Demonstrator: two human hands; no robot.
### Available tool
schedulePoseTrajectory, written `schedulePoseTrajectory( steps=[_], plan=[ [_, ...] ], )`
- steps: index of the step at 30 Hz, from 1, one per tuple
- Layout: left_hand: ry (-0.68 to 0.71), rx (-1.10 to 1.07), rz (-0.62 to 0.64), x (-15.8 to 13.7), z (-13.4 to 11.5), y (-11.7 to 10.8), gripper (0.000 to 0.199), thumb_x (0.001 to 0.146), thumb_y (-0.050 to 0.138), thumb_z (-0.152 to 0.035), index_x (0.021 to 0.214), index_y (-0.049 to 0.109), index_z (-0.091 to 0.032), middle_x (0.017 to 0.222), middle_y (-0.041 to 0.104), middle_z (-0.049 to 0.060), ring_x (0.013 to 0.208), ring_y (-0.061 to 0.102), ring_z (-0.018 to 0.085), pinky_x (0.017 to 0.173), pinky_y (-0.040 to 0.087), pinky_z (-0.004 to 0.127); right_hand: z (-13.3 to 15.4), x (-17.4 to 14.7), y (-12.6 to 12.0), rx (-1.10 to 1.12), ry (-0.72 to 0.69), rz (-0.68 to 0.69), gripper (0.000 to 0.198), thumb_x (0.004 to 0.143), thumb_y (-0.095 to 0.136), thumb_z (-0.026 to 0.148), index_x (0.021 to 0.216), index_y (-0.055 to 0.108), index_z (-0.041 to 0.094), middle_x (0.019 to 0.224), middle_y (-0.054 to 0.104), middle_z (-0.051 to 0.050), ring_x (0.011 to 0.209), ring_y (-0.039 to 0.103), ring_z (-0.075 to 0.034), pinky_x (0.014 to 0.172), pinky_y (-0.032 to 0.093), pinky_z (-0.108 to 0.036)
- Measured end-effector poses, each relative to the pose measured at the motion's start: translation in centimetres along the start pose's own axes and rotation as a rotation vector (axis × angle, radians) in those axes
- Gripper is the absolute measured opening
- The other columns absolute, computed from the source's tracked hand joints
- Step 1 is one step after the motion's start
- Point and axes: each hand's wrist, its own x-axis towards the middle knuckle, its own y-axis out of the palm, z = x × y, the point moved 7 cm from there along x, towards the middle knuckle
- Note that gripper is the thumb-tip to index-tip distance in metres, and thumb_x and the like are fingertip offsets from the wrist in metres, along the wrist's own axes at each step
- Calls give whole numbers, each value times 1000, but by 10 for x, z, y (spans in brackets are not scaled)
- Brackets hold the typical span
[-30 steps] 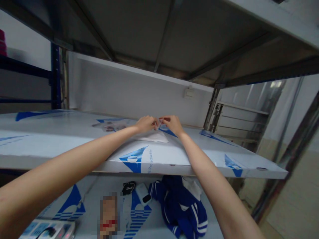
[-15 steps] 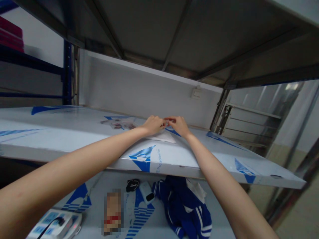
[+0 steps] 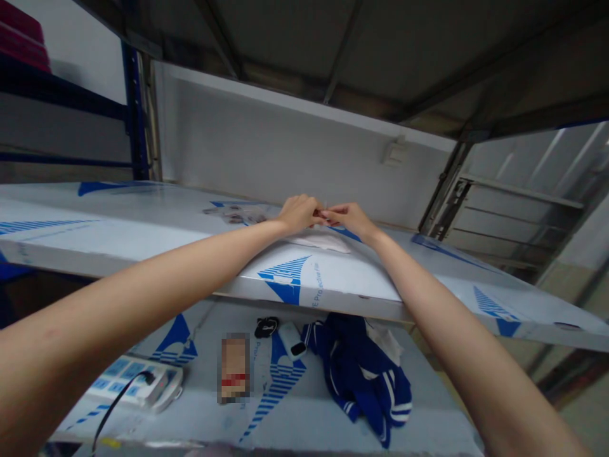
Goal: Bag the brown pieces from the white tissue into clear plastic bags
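Observation:
Over the upper shelf [image 3: 157, 238], my left hand [image 3: 301, 214] and my right hand [image 3: 351, 219] meet at their fingertips. Both are closed in a pinch. A tiny pale or clear bit shows between them, too small to name. Under my hands lies a flat white sheet [image 3: 328, 240], paper or cloth, partly hidden by my left wrist. Just left of my left hand, clear plastic bags [image 3: 240, 213] with small brownish things inside rest on the shelf; my forearm covers part of them.
Below, the lower shelf [image 3: 200, 406] holds a power strip [image 3: 137, 381] with a black cable, a blurred-out flat object [image 3: 235, 368], a small black item [image 3: 266, 327], a pale device [image 3: 291, 339] and a blue garment [image 3: 356, 368] with white stripes. A metal shelf hangs overhead.
My view has tipped downward, so the shelves sit higher in the picture. My fingertips have come closer together; both hands stay pinched above the white sheet.

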Motion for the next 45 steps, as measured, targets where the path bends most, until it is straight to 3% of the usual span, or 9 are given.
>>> schedulePoseTrajectory(
  steps=[9, 19, 23, 30, 33, 36, 39, 42, 45],
  plan=[
    [88, -312, 87, 1, 5, 7, 25, 83, 51, -30, 70, 64, -13, 60, 62, 1, 53, 51, 11, 55, 33, 22, 0, -3, -1, 41, 36, 54, 27, 75, 64, 39, 73, 70, 12, 72, 69, -8, 62, 62, -13, 59, 47, -23],
    [-68, -7, -149, 1, 11, -20, 25, 81, 44, -26, 81, 66, -14, 76, 64, 6, 67, 53, 17, 57, 32, 26, 3, -4, -12, -103, 11, -28, 22, 78, 56, 27, 65, 65, 11, 69, 67, -8, 55, 57, -11, 54, 45, -22],
    [-36, -47, -109, 1, 15, -19, 23, 79, 46, -26, 75, 65, -13, 69, 62, 5, 62, 50, 15, 55, 30, 25, 2, -7, -12, -161, 21, -40, 21, 78, 55, 24, 65, 65, 12, 69, 66, -8, 57, 57, -12, 54, 45, -21],
    [110, -100, -69, -5, -14, -13, 27, 81, 44, -32, 72, 63, -15, 64, 60, 2, 57, 49, 14, 55, 32, 26, 8, -2, 2, 22, 58, -77, 28, 81, 46, 20, 103, 61, 13, 90, 67, -8, 53, 58, -9, 53, 46, -21],
    [113, -135, -150, -1, -11, -11, 29, 84, 43, -37, 80, 62, -15, 75, 63, 5, 71, 55, 17, 66, 39, 28, 8, -1, 0, 74, 55, -100, 28, 78, 46, 18, 97, 66, 12, 88, 68, -8, 58, 58, -10, 53, 45, -19],
    [-103, -245, -296, 2, 16, -12, 35, 85, 44, -38, 106, 54, -11, 107, 59, 13, 101, 53, 22, 81, 41, 32, 5, -2, -8, 126, 69, -165, 34, 76, 45, 17, 102, 65, 11, 86, 68, -8, 60, 57, -10, 53, 44, -19],
    [-332, -523, -53, 1, 39, 11, 40, 90, 36, -36, 116, 46, -7, 116, 56, 19, 103, 56, 20, 80, 45, 30, 2, -1, -13, 177, 79, -211, 41, 75, 44, 17, 112, 61, 11, 92, 68, -8, 62, 58, -11, 52, 44, -20],
    [-233, -758, 277, -5, 33, 29, 33, 93, 32, -31, 113, 49, -11, 111, 61, 16, 89, 62, 15, 74, 47, 26, 0, 0, -14, 192, 81, -226, 44, 75, 43, 17, 116, 59, 13, 100, 67, -9, 68, 60, -12, 54, 45, -20],
    [-204, -767, 228, -4, 42, 25, 31, 86, 47, -22, 116, 48, -12, 106, 64, 15, 82, 63, 13, 71, 47, 25, -4, -1, -14, 171, 114, -198, 45, 77, 42, 16, 119, 56, 13, 104, 66, -9, 71, 61, -11, 55, 44, -18]
  ],
)
